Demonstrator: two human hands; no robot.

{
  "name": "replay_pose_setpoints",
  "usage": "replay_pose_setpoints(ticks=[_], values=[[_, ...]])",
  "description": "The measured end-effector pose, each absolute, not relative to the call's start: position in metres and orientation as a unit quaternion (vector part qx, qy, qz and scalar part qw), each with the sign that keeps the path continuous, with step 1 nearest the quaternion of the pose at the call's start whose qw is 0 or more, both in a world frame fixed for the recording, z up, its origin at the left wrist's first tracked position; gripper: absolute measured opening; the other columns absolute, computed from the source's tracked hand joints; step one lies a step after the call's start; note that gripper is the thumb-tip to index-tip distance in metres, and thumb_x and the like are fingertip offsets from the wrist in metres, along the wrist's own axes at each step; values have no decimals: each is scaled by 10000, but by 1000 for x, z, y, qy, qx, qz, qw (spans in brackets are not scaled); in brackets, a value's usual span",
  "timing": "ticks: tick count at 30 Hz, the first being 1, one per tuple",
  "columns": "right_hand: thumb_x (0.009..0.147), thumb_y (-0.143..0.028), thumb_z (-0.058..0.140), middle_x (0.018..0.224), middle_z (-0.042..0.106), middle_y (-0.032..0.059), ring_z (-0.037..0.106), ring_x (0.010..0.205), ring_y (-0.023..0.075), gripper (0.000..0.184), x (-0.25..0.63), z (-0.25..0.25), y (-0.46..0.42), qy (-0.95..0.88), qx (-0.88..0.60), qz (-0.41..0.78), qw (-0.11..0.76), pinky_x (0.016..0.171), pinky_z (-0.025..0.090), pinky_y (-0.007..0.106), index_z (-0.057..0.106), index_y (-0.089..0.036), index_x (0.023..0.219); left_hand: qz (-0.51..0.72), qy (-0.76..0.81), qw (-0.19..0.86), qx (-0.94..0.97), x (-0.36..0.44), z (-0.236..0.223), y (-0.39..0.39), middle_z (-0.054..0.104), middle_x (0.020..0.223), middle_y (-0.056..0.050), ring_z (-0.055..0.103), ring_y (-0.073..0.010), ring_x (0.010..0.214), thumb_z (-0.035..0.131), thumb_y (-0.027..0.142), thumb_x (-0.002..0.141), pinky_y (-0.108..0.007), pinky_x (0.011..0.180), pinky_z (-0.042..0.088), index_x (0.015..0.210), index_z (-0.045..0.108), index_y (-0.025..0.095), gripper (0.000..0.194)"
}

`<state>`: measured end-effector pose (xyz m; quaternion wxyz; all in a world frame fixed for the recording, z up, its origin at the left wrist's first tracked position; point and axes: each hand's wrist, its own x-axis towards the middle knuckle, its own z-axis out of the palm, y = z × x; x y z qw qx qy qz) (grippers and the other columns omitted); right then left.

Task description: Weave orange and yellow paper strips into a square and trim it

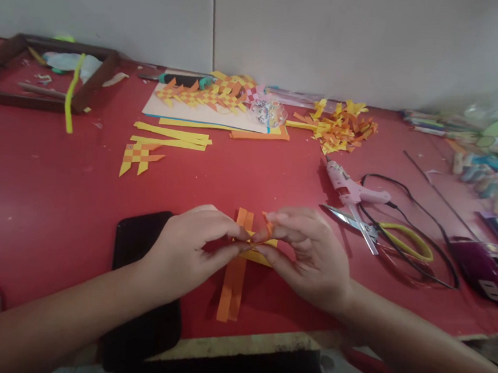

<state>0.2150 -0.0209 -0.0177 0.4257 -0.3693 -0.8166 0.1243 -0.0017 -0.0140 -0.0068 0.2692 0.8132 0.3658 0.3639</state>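
Observation:
Both hands meet over a small weave of orange paper strips (233, 288) and yellow paper strips (257, 258) near the table's front edge. My left hand (196, 245) pinches the strips between thumb and fingers from the left. From the right, my right hand (308, 251) pinches them too, with a curled orange strip end standing up by its fingertips. The fingertips nearly touch and hide the crossing of the strips. Two orange strips run toward me, and their other ends stick out beyond the hands. A black phone-like slab (141, 241) lies under my left wrist.
A woven paper fish (137, 157) and loose yellow strips (171, 136) lie at left. Behind are more woven fish (200, 96) on white sheets and a pile of paper scraps (344, 128). A pink glue gun (352, 189), scissors (408, 242) and a cord lie right. A brown frame (100, 77) stands back left.

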Motion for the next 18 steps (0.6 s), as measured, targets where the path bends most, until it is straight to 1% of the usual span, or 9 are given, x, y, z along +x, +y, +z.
replay_pose_setpoints(ticks=[4,7,10,13,15,18], values=[[835,-135,675,1039,588,59,606,980,191,430,216,-14,-21,-822,-365,111,424,800,536,332,533,-232,1228,366,365,273,811,-2,-8,-12,710,767,26,606,-117,697,667,144,875,-234,659,474,833,667,191,63],[818,-181,709,1070,526,71,560,977,197,312,216,-11,-22,-843,-354,58,400,810,501,347,605,-205,1111,366,355,263,819,-1,-10,-12,710,773,17,609,-119,703,652,141,880,-236,663,477,845,668,187,60],[846,-265,713,1068,521,60,540,939,192,145,215,-11,-23,-857,-341,20,387,833,459,375,658,-210,968,372,339,239,831,0,-11,-13,716,783,12,612,-124,707,636,134,886,-242,666,479,877,666,188,62],[852,-347,717,1056,530,56,530,926,198,153,214,-14,-22,-855,-342,-10,388,862,427,399,667,-208,890,362,324,215,847,1,-13,-15,716,784,7,611,-139,703,625,151,897,-263,663,482,876,657,190,55],[845,-368,722,1047,532,57,525,939,209,175,213,-16,-22,-854,-345,-16,389,877,418,407,662,-205,866,359,311,201,857,2,-14,-15,719,800,1,614,-149,717,619,144,900,-276,677,488,881,651,189,59],[851,-317,712,1047,529,59,520,968,217,138,212,-17,-23,-857,-346,-9,383,898,409,415,640,-200,843,362,297,181,865,1,-16,-16,716,821,-12,610,-164,737,608,132,903,-294,698,496,897,636,189,63]])
